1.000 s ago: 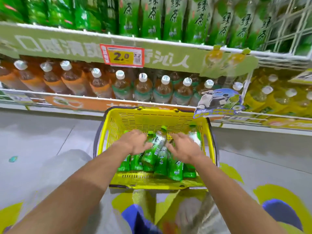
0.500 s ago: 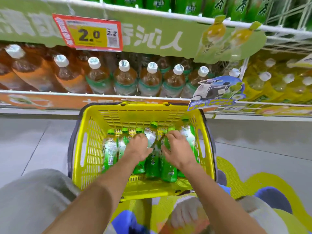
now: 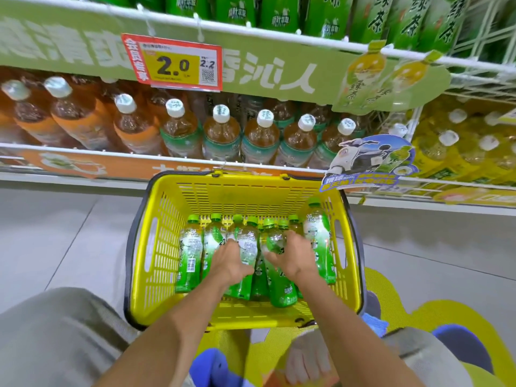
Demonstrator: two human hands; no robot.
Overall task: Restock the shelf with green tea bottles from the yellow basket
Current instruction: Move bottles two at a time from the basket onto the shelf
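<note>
A yellow basket sits on the floor in front of the shelf and holds several green tea bottles lying side by side, green caps toward the shelf. My left hand is closed around one green tea bottle in the middle of the basket. My right hand grips the neighbouring green tea bottle just to its right. More bottles lie on either side, one at the far left and one leaning on the right wall.
The upper shelf carries green tea bottles behind a white rail and a 2.0 price tag. The shelf below holds brown tea bottles, with yellow drinks to the right. A cardboard scooter sign sticks out near the basket's right corner.
The view has moved closer to the basket. Both hands have settled lower onto two middle bottles and closed around them; the bottle that was tilted up a second ago lies flat among the others.
</note>
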